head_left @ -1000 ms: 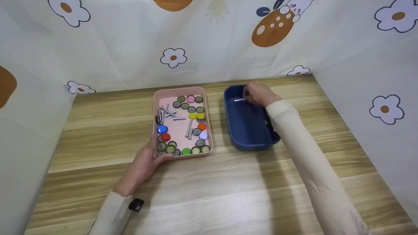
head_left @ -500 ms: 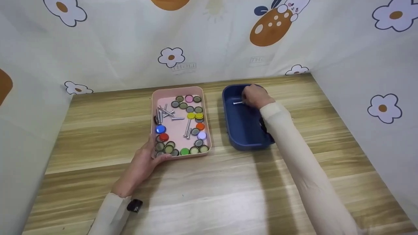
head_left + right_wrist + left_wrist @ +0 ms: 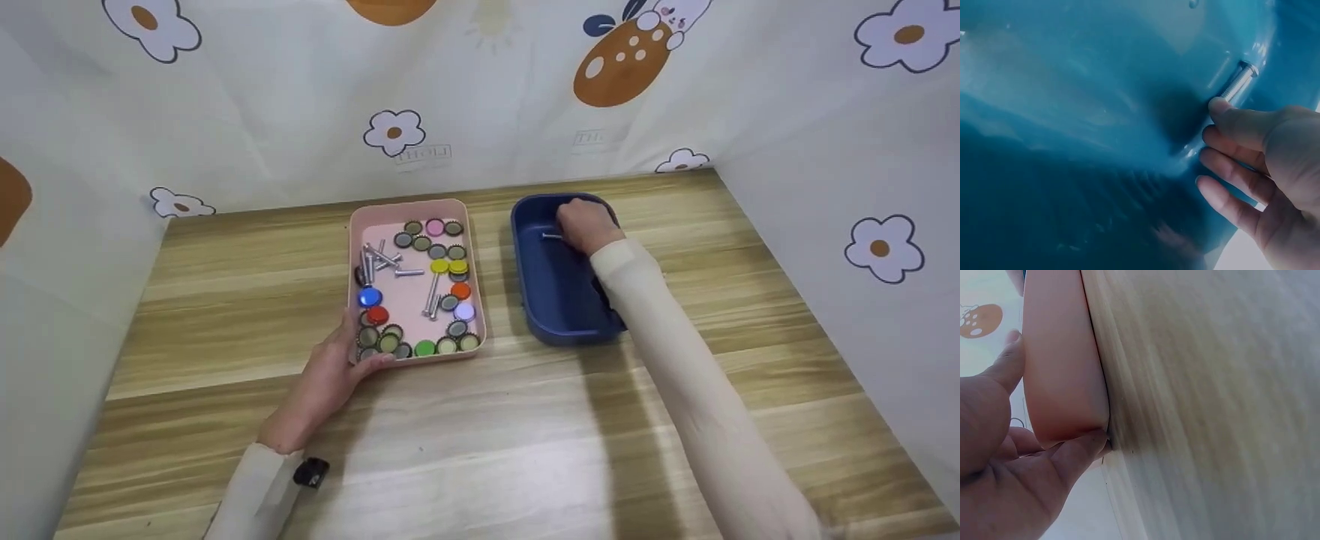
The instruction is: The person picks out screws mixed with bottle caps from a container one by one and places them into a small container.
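Note:
My left hand (image 3: pixel 330 375) grips the near left corner of a shallow pink tray (image 3: pixel 416 211), thumb along the front wall and fingers along the left side. In the left wrist view, the tray's pink wall (image 3: pixel 1064 354) lies between its digits. Bottle caps (image 3: pixel 425 347) of several colours and silver bolts (image 3: pixel 409 273) are spread over the tray floor. Inside the deep blue box (image 3: pixel 574 335), my right hand (image 3: pixel 589 223) is low near the far end. It pinches a silver bolt (image 3: pixel 1238 80) between thumb and forefinger, head end sticking out, near the box's inner edge.
Both containers stand side by side on a wood-grain table (image 3: pixel 480 450), with a narrow gap between them. A patterned cloth (image 3: pixel 300 97) hangs behind the table and on both sides. A small black device (image 3: pixel 311 472) sits at the left cuff.
My right hand has moved slightly lower and nearer inside the blue box, with the bolt still pinched. My left hand stays on the pink tray. The head view has shifted slightly.

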`<state>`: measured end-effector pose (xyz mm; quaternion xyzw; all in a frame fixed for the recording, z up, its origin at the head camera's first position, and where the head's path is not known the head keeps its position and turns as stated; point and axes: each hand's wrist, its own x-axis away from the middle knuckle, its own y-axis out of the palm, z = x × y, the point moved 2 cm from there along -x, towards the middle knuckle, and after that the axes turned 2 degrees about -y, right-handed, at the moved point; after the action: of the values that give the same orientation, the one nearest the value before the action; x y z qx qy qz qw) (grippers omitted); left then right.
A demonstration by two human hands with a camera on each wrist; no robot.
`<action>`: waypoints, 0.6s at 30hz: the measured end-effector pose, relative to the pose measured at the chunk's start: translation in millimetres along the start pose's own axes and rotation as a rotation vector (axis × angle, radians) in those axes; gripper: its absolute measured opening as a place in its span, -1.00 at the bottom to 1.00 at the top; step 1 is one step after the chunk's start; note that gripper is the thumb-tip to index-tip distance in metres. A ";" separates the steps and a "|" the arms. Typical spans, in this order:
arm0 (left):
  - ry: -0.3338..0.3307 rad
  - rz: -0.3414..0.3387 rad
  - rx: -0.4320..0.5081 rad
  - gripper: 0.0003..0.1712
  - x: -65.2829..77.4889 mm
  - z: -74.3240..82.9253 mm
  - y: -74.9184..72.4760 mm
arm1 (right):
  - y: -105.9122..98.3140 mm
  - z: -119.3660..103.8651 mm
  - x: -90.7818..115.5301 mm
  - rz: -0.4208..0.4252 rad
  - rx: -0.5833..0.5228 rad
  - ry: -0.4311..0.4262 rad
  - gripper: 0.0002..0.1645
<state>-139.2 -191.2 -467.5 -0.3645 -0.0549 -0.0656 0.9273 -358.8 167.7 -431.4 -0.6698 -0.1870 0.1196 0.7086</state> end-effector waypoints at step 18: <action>-0.011 -0.023 -0.005 0.18 0.4 -0.6 -0.7 | 4.1 -3.0 1.2 0.086 0.119 -0.030 -0.70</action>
<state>-138.9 -192.1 -467.4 -0.3663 -0.0641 -0.0742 0.9253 -356.1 165.8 -435.4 -0.6320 -0.1611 0.1710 0.7385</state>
